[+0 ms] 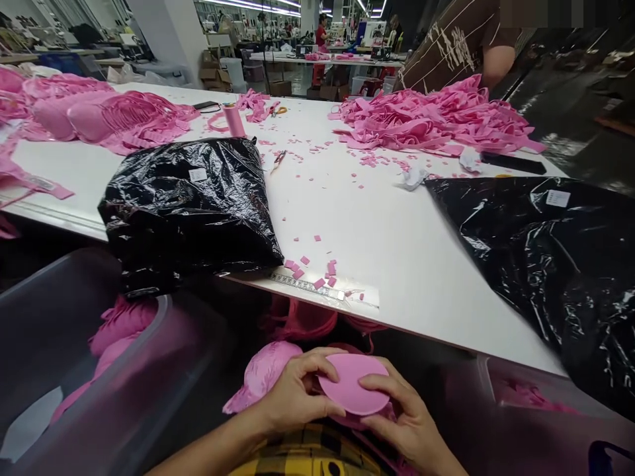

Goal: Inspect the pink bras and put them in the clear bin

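Below the table edge, over my lap, I hold a pink bra cup [358, 378] with a smooth rounded face. My left hand [305, 391] pinches its left side between thumb and fingers. On the other side my right hand [404, 416] grips the rim, fingers on the face and thumb underneath. More pink fabric hangs beneath the cup, partly hidden by my hands. Just left of my left hand lies another pink cup with a lace-like surface [270, 370]. Red cups [302, 318] show in the shadow under the table edge.
Black plastic bags [188, 205] [555, 264] lie on the white table [377, 231]. Pink bras [109, 116] and a heap of pink straps [436, 119] sit farther back, near small snips [278, 158]. Plastic bins [163, 330] flank me. A person [446, 46] stands across the table.
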### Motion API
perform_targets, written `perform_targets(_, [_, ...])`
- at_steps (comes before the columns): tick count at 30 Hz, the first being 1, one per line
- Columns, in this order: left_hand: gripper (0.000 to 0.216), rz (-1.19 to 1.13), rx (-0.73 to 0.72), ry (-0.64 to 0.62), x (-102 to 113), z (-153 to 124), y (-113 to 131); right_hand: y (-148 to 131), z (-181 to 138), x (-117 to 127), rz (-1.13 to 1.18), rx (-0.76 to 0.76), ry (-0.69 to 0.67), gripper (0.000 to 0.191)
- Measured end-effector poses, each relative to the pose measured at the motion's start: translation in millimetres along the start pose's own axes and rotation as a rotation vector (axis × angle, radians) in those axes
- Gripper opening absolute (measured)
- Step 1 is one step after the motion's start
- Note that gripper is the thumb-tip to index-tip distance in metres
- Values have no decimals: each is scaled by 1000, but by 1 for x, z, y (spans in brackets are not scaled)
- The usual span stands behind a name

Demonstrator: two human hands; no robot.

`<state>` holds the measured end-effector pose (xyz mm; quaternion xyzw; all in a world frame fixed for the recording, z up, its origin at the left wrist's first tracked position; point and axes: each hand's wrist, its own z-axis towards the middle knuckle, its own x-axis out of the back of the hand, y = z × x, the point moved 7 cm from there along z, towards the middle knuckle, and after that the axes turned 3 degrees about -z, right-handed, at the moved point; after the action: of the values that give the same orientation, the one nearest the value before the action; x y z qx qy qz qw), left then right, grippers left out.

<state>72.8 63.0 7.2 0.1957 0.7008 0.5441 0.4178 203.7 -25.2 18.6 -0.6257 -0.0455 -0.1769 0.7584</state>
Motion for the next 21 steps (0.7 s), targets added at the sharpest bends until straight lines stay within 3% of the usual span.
perform_targets(9, [18,171,-33,43,3,-3,3,0,8,-10,-58,-19,-45,25])
perform_targets(14, [9,301,-71,160,3,-7,1,-3,6,-13,-113,-53,137,10])
perform_targets(18, [14,456,-65,322,8,-8,0,2,1,-21,-132,-103,268,11])
perform_targets(21, [15,318,41,424,14,-7,-6,12,-2,-22,-110,-190,374,12])
